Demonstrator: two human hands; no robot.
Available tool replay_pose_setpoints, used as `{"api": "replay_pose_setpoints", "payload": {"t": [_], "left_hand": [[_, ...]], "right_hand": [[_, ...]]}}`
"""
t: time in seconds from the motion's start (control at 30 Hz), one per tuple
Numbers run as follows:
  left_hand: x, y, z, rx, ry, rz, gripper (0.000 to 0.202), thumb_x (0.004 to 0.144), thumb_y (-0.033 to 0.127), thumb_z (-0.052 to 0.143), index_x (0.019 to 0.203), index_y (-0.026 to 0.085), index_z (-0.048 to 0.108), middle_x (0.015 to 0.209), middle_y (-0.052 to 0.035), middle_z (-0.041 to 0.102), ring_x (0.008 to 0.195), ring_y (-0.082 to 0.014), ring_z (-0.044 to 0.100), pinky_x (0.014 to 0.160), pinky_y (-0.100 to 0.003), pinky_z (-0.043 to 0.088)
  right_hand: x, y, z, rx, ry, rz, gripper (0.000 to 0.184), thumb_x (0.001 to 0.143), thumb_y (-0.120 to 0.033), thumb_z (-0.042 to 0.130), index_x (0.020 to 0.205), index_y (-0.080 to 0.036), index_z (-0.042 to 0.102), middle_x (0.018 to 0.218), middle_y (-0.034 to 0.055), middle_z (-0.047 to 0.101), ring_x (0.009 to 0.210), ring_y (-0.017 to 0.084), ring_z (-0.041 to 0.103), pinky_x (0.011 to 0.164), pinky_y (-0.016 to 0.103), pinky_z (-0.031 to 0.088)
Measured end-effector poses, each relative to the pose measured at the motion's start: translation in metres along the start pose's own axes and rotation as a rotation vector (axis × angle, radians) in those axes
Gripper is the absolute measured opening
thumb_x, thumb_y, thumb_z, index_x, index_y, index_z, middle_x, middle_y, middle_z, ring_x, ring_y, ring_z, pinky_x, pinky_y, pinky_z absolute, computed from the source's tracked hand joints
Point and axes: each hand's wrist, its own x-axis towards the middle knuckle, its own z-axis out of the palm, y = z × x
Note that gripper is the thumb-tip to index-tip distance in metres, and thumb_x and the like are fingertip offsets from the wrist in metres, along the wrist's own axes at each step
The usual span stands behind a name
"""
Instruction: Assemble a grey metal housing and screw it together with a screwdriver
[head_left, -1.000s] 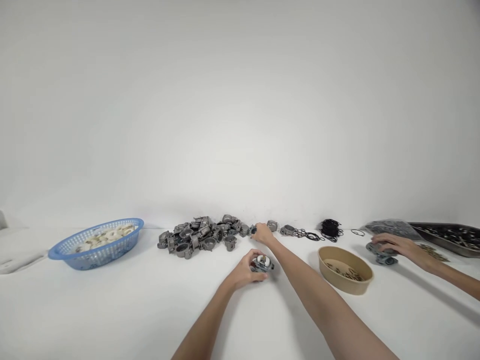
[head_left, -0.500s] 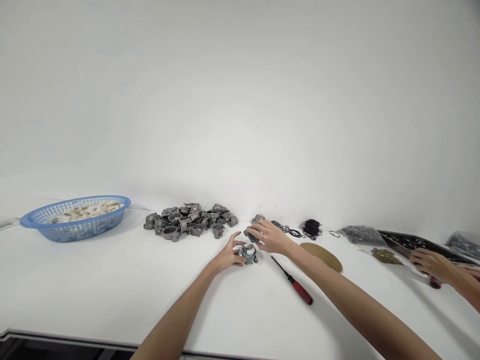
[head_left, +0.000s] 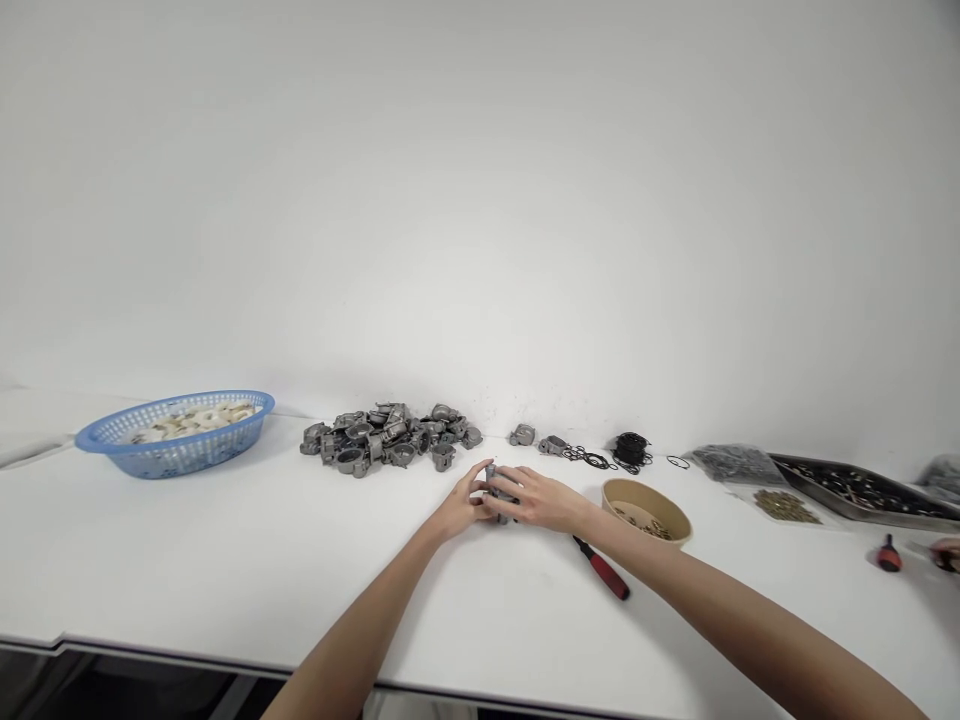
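Note:
Both of my hands are closed around a small grey metal carburetor [head_left: 500,508] on the white table. Its upper and lower castings are together between my fingers, which hide most of it. My left hand [head_left: 459,508] grips its left side. From the right and above, my right hand [head_left: 541,498] wraps over the casting. A screwdriver with a red and black handle [head_left: 606,575] lies just right of my right hand, its tip hidden under the wrist.
A heap of grey metal castings [head_left: 390,440] lies at the back, left of centre. Further left stands a blue basket [head_left: 180,458] of white parts. Rightward are black rings [head_left: 630,450], a tan bowl [head_left: 646,495] with brass pieces, a black tray [head_left: 862,490] and another person's hand [head_left: 946,553].
My right hand has lowered the upper casting onto the lower one, covering its white insert. My view has shifted slightly. The other person's hand has moved right, away from the tray.

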Motion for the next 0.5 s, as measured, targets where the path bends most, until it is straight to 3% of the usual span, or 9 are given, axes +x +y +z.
{"api": "replay_pose_setpoints", "payload": {"t": [0.13, 0.23, 0.3, 0.33, 0.4, 0.5], "left_hand": [[-0.002, 0.002, 0.0, 0.044, -0.002, 0.008, 0.09, 0.066, 0.023, 0.083, 0.146, 0.029, 0.043, 0.122, -0.0107, 0.061, 0.08, -0.013, 0.06, 0.072, -0.027, 0.049], [-0.002, 0.002, 0.002, 0.058, -0.006, 0.015, 0.087, 0.068, 0.022, 0.081, 0.146, 0.028, 0.043, 0.124, -0.0123, 0.061, 0.091, -0.0181, 0.064, 0.077, -0.029, 0.051], [-0.002, 0.001, 0.002, 0.066, 0.0, 0.012, 0.088, 0.068, 0.023, 0.082, 0.146, 0.028, 0.043, 0.127, -0.0127, 0.059, 0.099, -0.0205, 0.064, 0.081, -0.031, 0.052], [-0.001, 0.0, 0.001, 0.071, 0.003, 0.007, 0.089, 0.067, 0.023, 0.084, 0.146, 0.029, 0.044, 0.128, -0.0126, 0.058, 0.099, -0.0204, 0.063, 0.081, -0.031, 0.052], [0.0, -0.002, 0.0, 0.081, 0.002, -0.003, 0.089, 0.066, 0.024, 0.086, 0.145, 0.03, 0.045, 0.13, -0.0121, 0.057, 0.096, -0.0188, 0.062, 0.082, -0.031, 0.052], [0.002, -0.002, -0.001, 0.09, -0.015, -0.006, 0.088, 0.067, 0.026, 0.086, 0.145, 0.031, 0.045, 0.13, -0.0116, 0.056, 0.096, -0.0183, 0.062, 0.084, -0.033, 0.053]], "right_hand": [[-0.008, -0.013, -0.011, 0.145, -0.039, 0.038, 0.053, 0.092, -0.004, 0.048, 0.144, -0.018, 0.051, 0.143, 0.0159, 0.05, 0.145, 0.03, 0.036, 0.109, 0.044, 0.047], [-0.013, -0.047, -0.029, 0.231, 0.101, 0.152, 0.052, 0.086, -0.002, 0.051, 0.136, -0.015, 0.057, 0.145, 0.0179, 0.049, 0.145, 0.03, 0.038, 0.112, 0.047, 0.046], [-0.015, -0.086, -0.045, 0.304, 0.249, 0.227, 0.037, 0.086, -0.005, 0.053, 0.121, -0.014, 0.063, 0.132, 0.0181, 0.058, 0.13, 0.026, 0.053, 0.101, 0.042, 0.054], [-0.016, -0.107, -0.052, 0.382, 0.257, 0.224, 0.03, 0.088, -0.011, 0.054, 0.116, -0.015, 0.064, 0.118, 0.0164, 0.063, 0.113, 0.023, 0.061, 0.09, 0.038, 0.058], [-0.018, -0.148, -0.065, 0.48, 0.236, 0.14, 0.016, 0.087, -0.019, 0.057, 0.102, -0.018, 0.064, 0.084, 0.0076, 0.061, 0.076, 0.018, 0.059, 0.062, 0.032, 0.054], [-0.025, -0.196, -0.07, 0.502, 0.261, 0.358, 0.018, 0.08, -0.013, 0.056, 0.096, -0.019, 0.063, 0.076, 0.0056, 0.055, 0.067, 0.018, 0.053, 0.057, 0.033, 0.049]]}}
